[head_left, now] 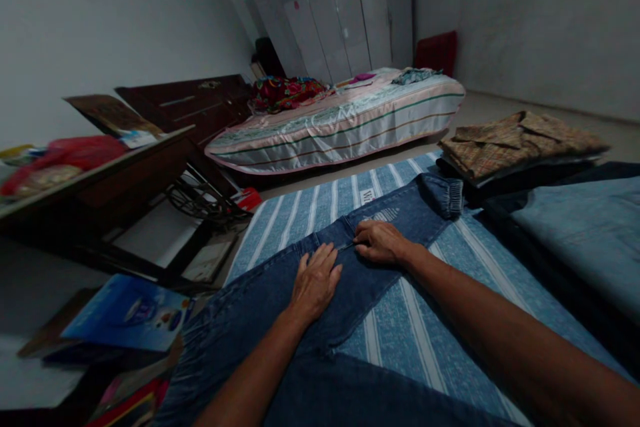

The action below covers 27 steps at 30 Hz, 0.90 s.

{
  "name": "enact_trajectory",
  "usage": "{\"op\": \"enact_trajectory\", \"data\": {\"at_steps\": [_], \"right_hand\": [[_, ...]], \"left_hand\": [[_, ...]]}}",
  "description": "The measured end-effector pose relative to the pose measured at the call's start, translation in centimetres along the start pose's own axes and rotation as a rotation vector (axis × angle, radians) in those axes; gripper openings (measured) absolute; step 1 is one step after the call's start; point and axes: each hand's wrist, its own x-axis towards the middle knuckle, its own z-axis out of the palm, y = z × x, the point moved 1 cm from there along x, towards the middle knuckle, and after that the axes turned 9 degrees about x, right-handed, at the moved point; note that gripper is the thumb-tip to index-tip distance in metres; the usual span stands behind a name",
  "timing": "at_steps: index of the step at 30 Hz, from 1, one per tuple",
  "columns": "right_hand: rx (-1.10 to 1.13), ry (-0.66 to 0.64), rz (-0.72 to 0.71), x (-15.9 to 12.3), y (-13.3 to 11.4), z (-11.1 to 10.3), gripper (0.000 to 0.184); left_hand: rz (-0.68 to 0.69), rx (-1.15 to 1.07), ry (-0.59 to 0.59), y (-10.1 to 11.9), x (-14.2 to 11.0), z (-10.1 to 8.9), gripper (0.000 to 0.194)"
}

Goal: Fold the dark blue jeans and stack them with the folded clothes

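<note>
I'm anchoring the jeans (363,290) under a flat left hand (316,280) so the denim-pinching right hand (380,241) isn't dragging them

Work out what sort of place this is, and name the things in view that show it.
Most likely a bedroom: it has a bed, what looks like a wardrobe behind it, and folded clothes at the right.
</note>
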Motion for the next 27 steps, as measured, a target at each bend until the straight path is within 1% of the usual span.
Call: {"op": "enact_trajectory", "data": {"at_steps": [3,6,11,13,15,18,20,24,27], "right_hand": [[0.034,-0.039,0.201,0.6,-1.0,-0.6,0.025],[0.021,-0.09,0.398,2.2,-1.5,-0.8,0.026],[-0.031,-0.186,0.552,5.2,-1.6,-1.0,0.026],[-0.04,-0.215,0.592,5.7,-1.7,-1.1,0.028],[-0.043,-0.232,0.613,5.9,-1.7,-1.2,0.03],[-0.049,-0.244,0.625,5.8,-1.7,-1.3,0.033],[-0.055,-0.252,0.633,5.7,-1.6,-1.3,0.034],[-0.057,-0.268,0.644,5.9,-1.3,-1.3,0.032],[-0.043,-0.288,0.649,6.2,-1.0,-1.3,0.032]], "left_hand": [[-0.016,-0.029,-0.01,0.1,0.1,0.1,0.038],[-0.021,-0.059,-0.023,0.3,0.0,0.1,0.037],[-0.041,-0.125,-0.01,0.2,-0.1,0.1,0.035],[-0.06,-0.156,0.001,0.0,0.5,-0.2,0.031],[-0.097,-0.174,0.001,-0.3,1.6,-0.5,0.026],[-0.218,-0.186,-0.022,-0.6,3.7,-0.9,0.03],[-0.302,-0.216,-0.015,-0.6,4.7,-0.7,0.028],[-0.368,-0.319,0.036,-0.7,5.0,-0.1,0.02],[-0.422,-0.383,0.01,-0.9,4.9,0.2,0.015]]}}
